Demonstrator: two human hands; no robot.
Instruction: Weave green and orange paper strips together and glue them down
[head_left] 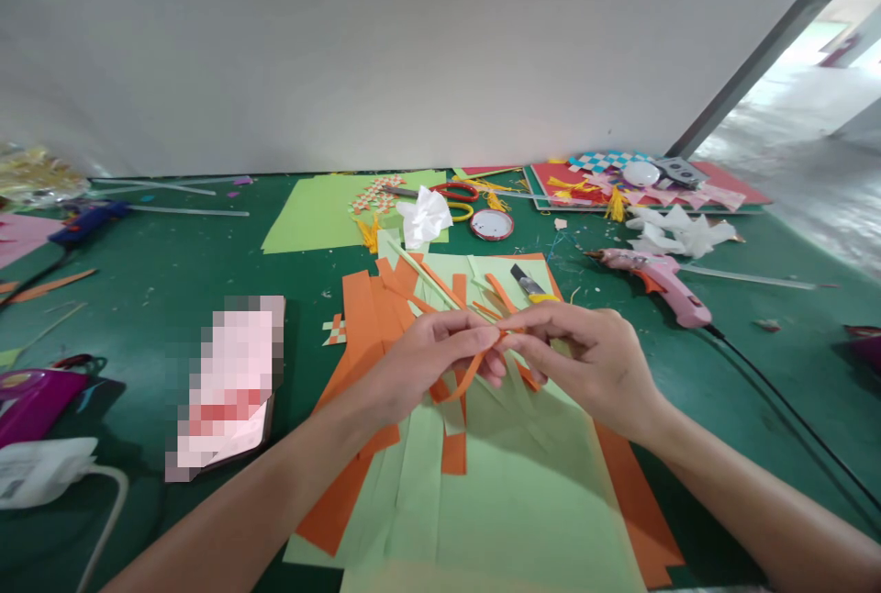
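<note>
Two hands (428, 356) (597, 356) pinch an orange strip (470, 379) in their fingers (476, 337) — print (14, 485) on the white charger (59, 460) illegible.

The fingers (474, 339) of both hands are around one paper strip (471, 380). Under them is a pile of strips (362, 322) on top of paper sheets (509, 501), all on the table (151, 327). Just past the fingers, a bit to the right, is a craft knife (529, 285). Farther past them are a tissue (425, 218) and scissors (459, 193), with a round lid (492, 225) to the right. Well to the fingers' right is a glue gun (664, 288). To their left is a phone (234, 382). A wall (413, 51) is behind it all.
</note>
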